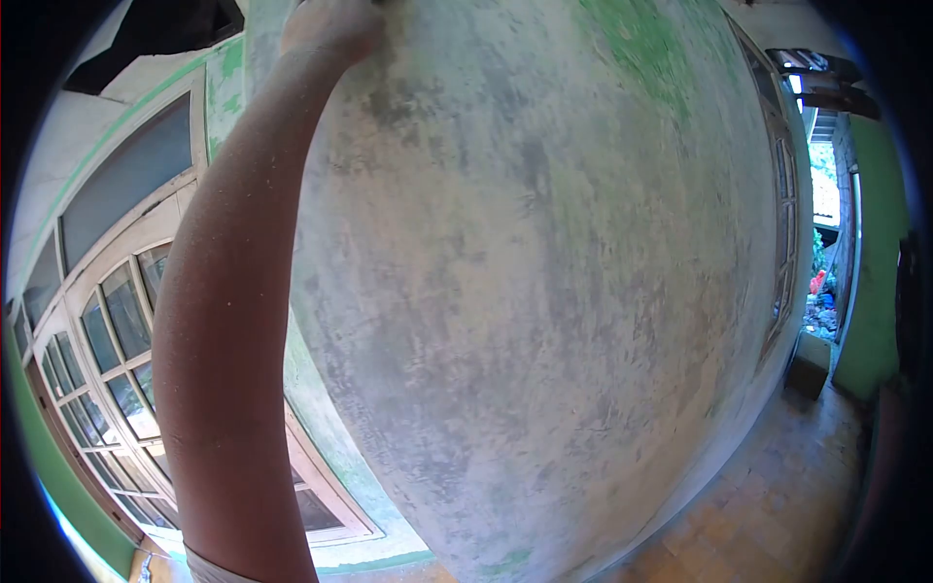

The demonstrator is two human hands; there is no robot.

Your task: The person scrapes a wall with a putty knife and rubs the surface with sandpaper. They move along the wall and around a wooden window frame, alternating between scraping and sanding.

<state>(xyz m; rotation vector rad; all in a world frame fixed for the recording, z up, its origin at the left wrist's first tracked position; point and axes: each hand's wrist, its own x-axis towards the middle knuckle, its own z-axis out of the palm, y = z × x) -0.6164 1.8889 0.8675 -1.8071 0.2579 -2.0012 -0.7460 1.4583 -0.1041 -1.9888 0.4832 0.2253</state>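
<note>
My left hand (333, 27) is raised at the top edge of the view, close to the mottled wall (505, 291). Its fingers look curled and are partly cut off by the frame. A small dark bit shows beside them, too little to make out. The bare forearm runs down the left side to a sleeve edge at the bottom. Grey and whitish patches cover the wall, with green paint (646, 49) at its upper right. My right hand is out of view.
White-framed glass doors (117, 360) and an upper window (131, 175) are at the left. A windowed frame (783, 214) lies along the right of the wall. Beyond are a box (809, 365), a green wall (870, 282) and tiled floor (748, 505).
</note>
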